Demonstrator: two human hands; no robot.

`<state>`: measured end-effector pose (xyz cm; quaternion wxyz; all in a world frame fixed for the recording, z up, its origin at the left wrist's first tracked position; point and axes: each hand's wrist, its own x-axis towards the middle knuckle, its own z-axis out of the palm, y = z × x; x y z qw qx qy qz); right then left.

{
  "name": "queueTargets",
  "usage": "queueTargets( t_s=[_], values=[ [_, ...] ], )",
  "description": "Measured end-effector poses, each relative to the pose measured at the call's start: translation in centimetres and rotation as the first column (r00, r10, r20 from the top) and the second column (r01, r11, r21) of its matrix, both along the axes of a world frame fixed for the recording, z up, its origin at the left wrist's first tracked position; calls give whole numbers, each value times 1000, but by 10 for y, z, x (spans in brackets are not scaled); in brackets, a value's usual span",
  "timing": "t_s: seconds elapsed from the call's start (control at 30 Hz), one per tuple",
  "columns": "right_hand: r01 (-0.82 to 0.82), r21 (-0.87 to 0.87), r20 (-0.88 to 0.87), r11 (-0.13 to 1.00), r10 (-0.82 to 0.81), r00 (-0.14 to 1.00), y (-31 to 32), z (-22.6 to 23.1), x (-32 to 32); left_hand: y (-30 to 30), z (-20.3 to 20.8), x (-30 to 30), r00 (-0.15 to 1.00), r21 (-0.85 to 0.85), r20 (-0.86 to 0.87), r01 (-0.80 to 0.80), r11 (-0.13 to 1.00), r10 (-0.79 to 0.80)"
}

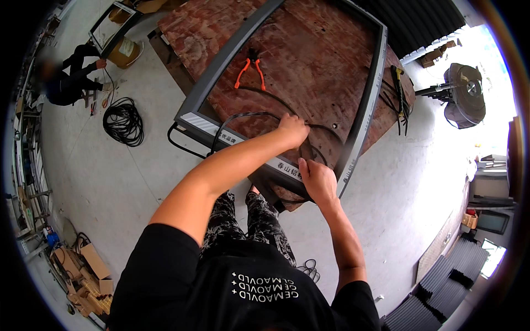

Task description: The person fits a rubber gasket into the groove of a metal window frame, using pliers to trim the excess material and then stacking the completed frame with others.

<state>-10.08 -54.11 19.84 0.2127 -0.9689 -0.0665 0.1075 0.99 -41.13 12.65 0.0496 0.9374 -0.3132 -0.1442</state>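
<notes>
A dark grey window frame (pixel 207 91) with rounded corners lies tilted on a worn reddish-brown board table (pixel 309 55). A long black rubber strip (pixel 248 114) loops over its near bar and inside the opening. My left hand (pixel 292 131) reaches across the near bar, its fingers closed on the strip. Beside it, my right hand (pixel 319 179) is closed over the near bar close to the right corner, thumb against the strip; its fingertips are hidden. Pliers with orange handles (pixel 251 71) lie on the board inside the frame.
A person (pixel 69 77) sits far left, holding a black strip near another frame (pixel 113 27) and a bucket (pixel 124 52). Coiled black strip (pixel 123 122) lies on the floor. A fan (pixel 466 94) stands right. A yellow-black tool (pixel 397 83) rests on the table's right edge.
</notes>
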Motion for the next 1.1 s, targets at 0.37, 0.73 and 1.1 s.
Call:
queueTargets(
  t_s=[0.37,0.73,1.1],
  values=[
    [54,41,-58,998,-52,997,-7,-2,-4,-4,11,63,881,-463,-289,-472,750,375],
    [50,32,-76,998,-47,996,-6,-35,0,216,364,40,856,-999,31,48,-20,516],
    [65,17,-64,998,-64,996,37,-69,15,386,309,-117,373,-904,-419,-257,-342,828]
  ],
)
